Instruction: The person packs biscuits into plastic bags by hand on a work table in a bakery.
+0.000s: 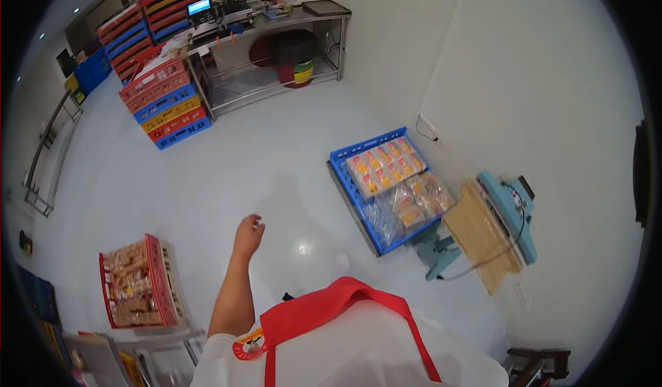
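Observation:
My left hand (pixel 249 235) hangs over the pale floor in front of me, to the left of centre. Its fingers are loosely curled, and whether anything is between them is too small to tell. It touches no crate or table. My right hand is out of sight. To the right of my left hand, a blue crate (pixel 376 241) holds rows of packed items (pixel 386 166) with orange and red labels, beside loose clear bags (pixel 414 197). At the lower left, a red crate (pixel 157 280) is filled with brown packaged goods (pixel 131 283).
A metal table (pixel 276 32) with a small screen (pixel 199 5) stands at the back, a stack of coloured crates (pixel 172 111) at its left end. A teal machine (pixel 510 214) with a wooden board (pixel 479 235) is at the right, by the wall.

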{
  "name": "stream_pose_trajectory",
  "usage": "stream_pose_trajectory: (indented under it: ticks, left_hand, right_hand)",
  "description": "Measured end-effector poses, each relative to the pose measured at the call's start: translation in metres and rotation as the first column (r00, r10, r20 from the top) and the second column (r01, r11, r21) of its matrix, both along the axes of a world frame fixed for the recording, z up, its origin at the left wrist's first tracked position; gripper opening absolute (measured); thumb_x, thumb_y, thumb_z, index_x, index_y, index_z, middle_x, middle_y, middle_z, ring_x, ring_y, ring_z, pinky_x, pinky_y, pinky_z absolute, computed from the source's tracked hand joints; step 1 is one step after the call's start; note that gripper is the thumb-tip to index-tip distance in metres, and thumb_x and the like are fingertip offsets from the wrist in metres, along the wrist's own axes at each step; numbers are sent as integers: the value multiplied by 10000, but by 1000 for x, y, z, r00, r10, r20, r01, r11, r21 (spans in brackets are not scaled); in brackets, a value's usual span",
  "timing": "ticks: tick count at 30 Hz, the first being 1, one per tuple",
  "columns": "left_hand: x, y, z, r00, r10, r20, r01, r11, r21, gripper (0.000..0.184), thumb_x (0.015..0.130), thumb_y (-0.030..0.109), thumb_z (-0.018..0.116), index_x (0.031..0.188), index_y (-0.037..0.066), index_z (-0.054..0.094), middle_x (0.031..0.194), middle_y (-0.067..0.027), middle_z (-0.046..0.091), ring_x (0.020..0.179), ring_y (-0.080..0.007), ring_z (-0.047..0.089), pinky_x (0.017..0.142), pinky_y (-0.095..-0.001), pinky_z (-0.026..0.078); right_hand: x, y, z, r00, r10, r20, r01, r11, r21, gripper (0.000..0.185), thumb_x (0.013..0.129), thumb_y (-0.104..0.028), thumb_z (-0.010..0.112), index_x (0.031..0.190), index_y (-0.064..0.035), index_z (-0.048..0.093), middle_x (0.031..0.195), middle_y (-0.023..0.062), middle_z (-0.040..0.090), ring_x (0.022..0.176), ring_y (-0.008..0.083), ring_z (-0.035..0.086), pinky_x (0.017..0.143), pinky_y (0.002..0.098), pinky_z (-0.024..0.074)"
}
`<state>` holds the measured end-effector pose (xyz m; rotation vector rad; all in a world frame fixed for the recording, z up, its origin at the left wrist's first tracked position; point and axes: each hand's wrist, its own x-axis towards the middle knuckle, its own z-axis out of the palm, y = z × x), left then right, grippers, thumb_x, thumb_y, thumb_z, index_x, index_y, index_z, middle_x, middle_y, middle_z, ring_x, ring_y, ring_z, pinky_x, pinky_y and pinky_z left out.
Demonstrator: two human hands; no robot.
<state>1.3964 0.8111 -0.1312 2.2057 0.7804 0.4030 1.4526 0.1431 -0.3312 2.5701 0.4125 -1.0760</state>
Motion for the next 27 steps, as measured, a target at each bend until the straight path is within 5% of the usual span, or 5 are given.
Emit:
stream_pose_trajectory:
  ticks: [6, 9, 16, 22, 27]
  left_hand:
    - [3, 103, -205, 596, -467, -653, 611, 791, -8, 429, 864, 443, 655, 889, 18, 706, 983, -202, 704, 927, -347, 672, 839, -459, 518]
    - [-8, 123, -184, 460, -184, -869, -313, 882, -352, 404, 887, 388, 649, 716, 23, 682, 652, -146, 668, 575, -278, 638, 609, -417, 526]
    - [58, 242, -180, 466, 35, -884, -639, 704, -309, 288, 883, 296, 626, 870, 9, 658, 735, -122, 659, 625, -237, 626, 590, -369, 514]
    - [186, 427, -161, 602, 349, -718, -746, 566, -351, 252, 881, 217, 607, 1001, -2, 637, 806, -101, 651, 667, -202, 615, 574, -328, 503]
    - [364, 592, -61, 781, 575, -242, -616, 648, -448, 289, 884, 184, 618, 1100, -7, 627, 892, -95, 658, 721, -179, 611, 654, -308, 503]
  right_hand:
    - [225, 171, 1, 979, 178, 101, -190, 973, 129, 246, 851, -203, 540, 889, -132, 773, 1008, 119, 731, 978, 287, 691, 868, 410, 526]
    - [368, 282, 20, 937, 241, 253, -285, 946, 154, 258, 857, -195, 527, 886, -112, 769, 1011, 135, 726, 977, 302, 686, 897, 410, 517]
    - [619, 527, -69, 629, -61, 775, -538, 685, 491, 221, 821, -192, 557, 824, -73, 743, 901, 150, 715, 883, 304, 687, 834, 418, 525]
    - [743, 715, -70, 857, 223, 463, -449, 766, 461, 151, 739, -148, 624, 835, -108, 733, 952, 149, 711, 994, 310, 651, 897, 411, 499]
    - [842, 862, 75, 735, 265, 624, -608, 666, 432, 198, 744, -148, 658, 865, 5, 692, 1122, 200, 673, 1155, 351, 582, 1003, 414, 459]
